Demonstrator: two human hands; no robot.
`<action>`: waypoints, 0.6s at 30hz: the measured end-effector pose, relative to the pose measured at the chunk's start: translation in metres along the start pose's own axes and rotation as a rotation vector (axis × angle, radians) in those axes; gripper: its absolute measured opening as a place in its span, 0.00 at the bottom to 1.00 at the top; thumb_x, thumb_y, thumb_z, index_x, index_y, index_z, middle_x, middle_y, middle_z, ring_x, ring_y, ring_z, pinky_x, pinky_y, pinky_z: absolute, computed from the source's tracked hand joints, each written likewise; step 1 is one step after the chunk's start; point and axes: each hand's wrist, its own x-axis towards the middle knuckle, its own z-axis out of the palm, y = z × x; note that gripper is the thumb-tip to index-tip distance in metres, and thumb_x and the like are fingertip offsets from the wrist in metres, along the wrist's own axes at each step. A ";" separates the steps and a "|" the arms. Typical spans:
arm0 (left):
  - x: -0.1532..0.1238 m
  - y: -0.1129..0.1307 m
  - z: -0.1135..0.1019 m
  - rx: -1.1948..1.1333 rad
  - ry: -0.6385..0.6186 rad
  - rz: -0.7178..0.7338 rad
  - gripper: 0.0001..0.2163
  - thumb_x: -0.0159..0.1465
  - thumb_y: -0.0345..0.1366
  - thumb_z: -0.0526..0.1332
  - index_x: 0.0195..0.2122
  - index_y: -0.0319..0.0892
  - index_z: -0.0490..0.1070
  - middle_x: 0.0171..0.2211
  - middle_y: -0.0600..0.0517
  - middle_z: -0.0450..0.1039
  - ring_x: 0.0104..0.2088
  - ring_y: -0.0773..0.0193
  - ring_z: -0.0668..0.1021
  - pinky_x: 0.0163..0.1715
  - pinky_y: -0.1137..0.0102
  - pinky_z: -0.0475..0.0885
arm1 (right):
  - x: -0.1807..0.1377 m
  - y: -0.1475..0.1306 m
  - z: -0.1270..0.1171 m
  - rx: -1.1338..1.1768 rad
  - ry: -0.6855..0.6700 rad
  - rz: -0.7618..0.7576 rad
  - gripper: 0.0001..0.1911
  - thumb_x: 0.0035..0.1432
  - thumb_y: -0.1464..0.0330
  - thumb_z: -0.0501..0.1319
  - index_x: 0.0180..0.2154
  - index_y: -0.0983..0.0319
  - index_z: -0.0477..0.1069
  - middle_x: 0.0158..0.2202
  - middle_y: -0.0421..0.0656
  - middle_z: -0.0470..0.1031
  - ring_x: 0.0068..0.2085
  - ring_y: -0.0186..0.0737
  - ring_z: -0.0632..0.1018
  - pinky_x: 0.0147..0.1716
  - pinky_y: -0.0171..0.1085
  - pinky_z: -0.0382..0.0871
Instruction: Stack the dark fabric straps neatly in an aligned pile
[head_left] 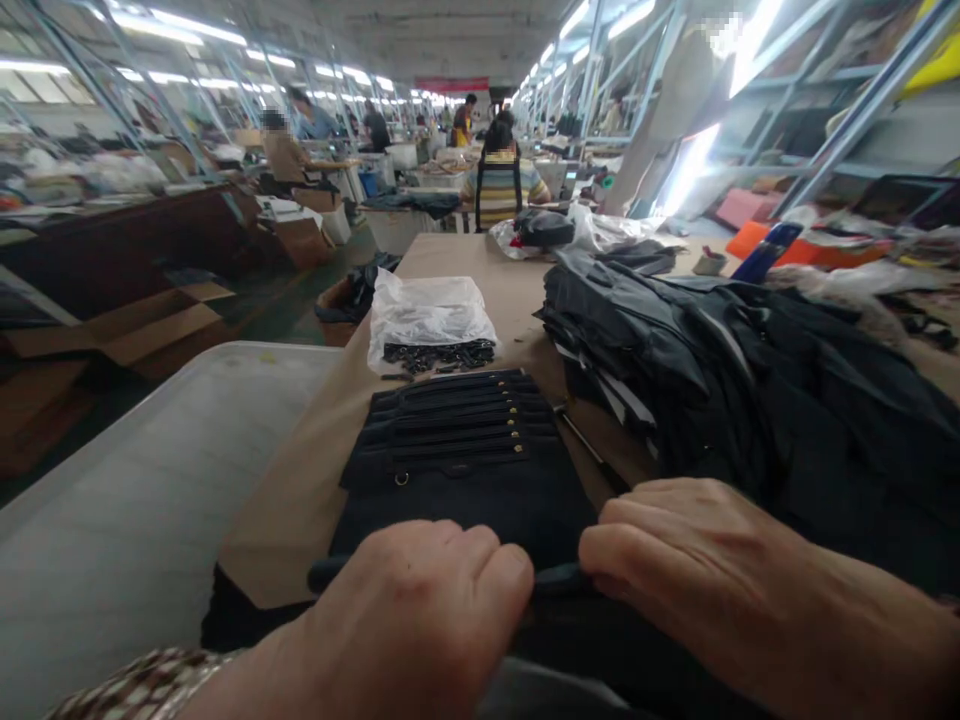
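My left hand [427, 590] is closed around the edge of a black fabric piece [562, 578] at the bottom middle. On the same edge, my right hand [697, 560] is also closed, a short gap to the right. The fabric between them looks rolled or folded over; its lower part is mostly hidden. Just beyond lies a stack of black fabric panels [465, 505] with rows of zippers, gold-coloured zipper pulls [514, 436] and a metal ring [402, 479]. A thin metal rod-like tool [583, 435] rests right of the stack.
Behind the stack, a clear plastic bag [435, 305] lies with small black parts [442, 354]. A large pile of dark fabric pieces [660, 340] fills the right side. A white bin [187, 460] stands left of the brown table [300, 500]. Several people work farther back.
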 end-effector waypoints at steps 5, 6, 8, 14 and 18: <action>0.020 -0.047 -0.012 0.096 0.074 -0.158 0.12 0.65 0.41 0.52 0.31 0.46 0.72 0.28 0.53 0.73 0.28 0.64 0.73 0.30 0.70 0.63 | 0.026 0.049 0.038 0.299 -0.089 0.239 0.10 0.63 0.61 0.60 0.45 0.55 0.71 0.37 0.38 0.76 0.36 0.37 0.76 0.35 0.33 0.65; 0.031 -0.058 -0.012 0.149 0.075 -0.167 0.12 0.65 0.41 0.52 0.31 0.44 0.72 0.28 0.53 0.74 0.29 0.63 0.74 0.31 0.69 0.64 | 0.030 0.065 0.049 0.360 -0.113 0.298 0.08 0.63 0.63 0.60 0.43 0.56 0.72 0.35 0.37 0.76 0.35 0.36 0.75 0.34 0.32 0.65; 0.054 -0.079 -0.010 0.233 0.069 -0.142 0.13 0.66 0.41 0.51 0.32 0.43 0.71 0.30 0.50 0.75 0.32 0.61 0.76 0.34 0.68 0.66 | 0.037 0.094 0.073 0.433 -0.145 0.397 0.07 0.62 0.64 0.60 0.37 0.60 0.74 0.32 0.37 0.74 0.33 0.35 0.74 0.32 0.32 0.63; 0.102 -0.122 0.011 0.361 0.087 -0.139 0.14 0.67 0.42 0.50 0.36 0.41 0.72 0.35 0.46 0.77 0.36 0.56 0.79 0.37 0.65 0.70 | 0.054 0.135 0.116 0.367 -0.130 0.552 0.08 0.60 0.67 0.60 0.31 0.63 0.75 0.26 0.37 0.72 0.28 0.33 0.70 0.28 0.32 0.59; 0.110 -0.133 0.019 0.379 0.059 -0.189 0.15 0.67 0.42 0.50 0.38 0.39 0.72 0.36 0.43 0.77 0.37 0.55 0.79 0.38 0.65 0.70 | 0.058 0.140 0.127 0.217 -0.088 0.532 0.10 0.62 0.69 0.58 0.29 0.62 0.74 0.29 0.40 0.75 0.31 0.35 0.73 0.31 0.32 0.60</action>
